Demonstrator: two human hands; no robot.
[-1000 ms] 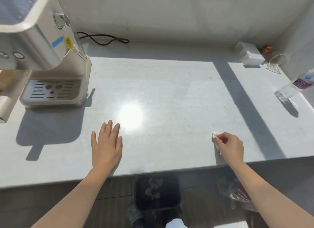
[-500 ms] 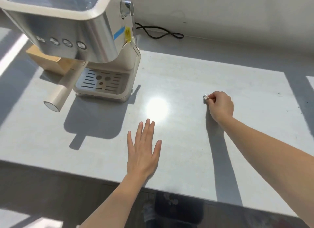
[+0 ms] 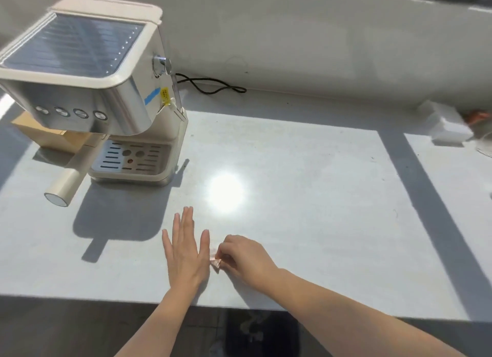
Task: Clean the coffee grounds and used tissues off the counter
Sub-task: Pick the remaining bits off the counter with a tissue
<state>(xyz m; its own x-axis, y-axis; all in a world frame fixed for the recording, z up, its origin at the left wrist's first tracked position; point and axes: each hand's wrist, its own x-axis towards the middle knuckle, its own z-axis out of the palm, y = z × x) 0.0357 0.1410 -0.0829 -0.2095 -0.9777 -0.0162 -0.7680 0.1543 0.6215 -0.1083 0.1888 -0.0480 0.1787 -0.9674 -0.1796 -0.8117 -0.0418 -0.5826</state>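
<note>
Our right hand [image 3: 246, 258] pinches a small tissue wad [image 3: 215, 262] low on the counter [image 3: 319, 210], just beside our flat, open left hand [image 3: 185, 253]; wad looks light, soft, crushable, so we judge a fingertip pinch enough

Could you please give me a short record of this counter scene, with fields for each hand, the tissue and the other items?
left hand: flat on the counter, fingers straight, holding nothing
right hand: pinches the tissue wad
tissue wad: small, on the counter beside the left thumb, near the front edge
coffee machine: far left, handle pointing forward
cable: black, along the back wall
cardboard box: behind the machine
white box: far right, blurred
</note>
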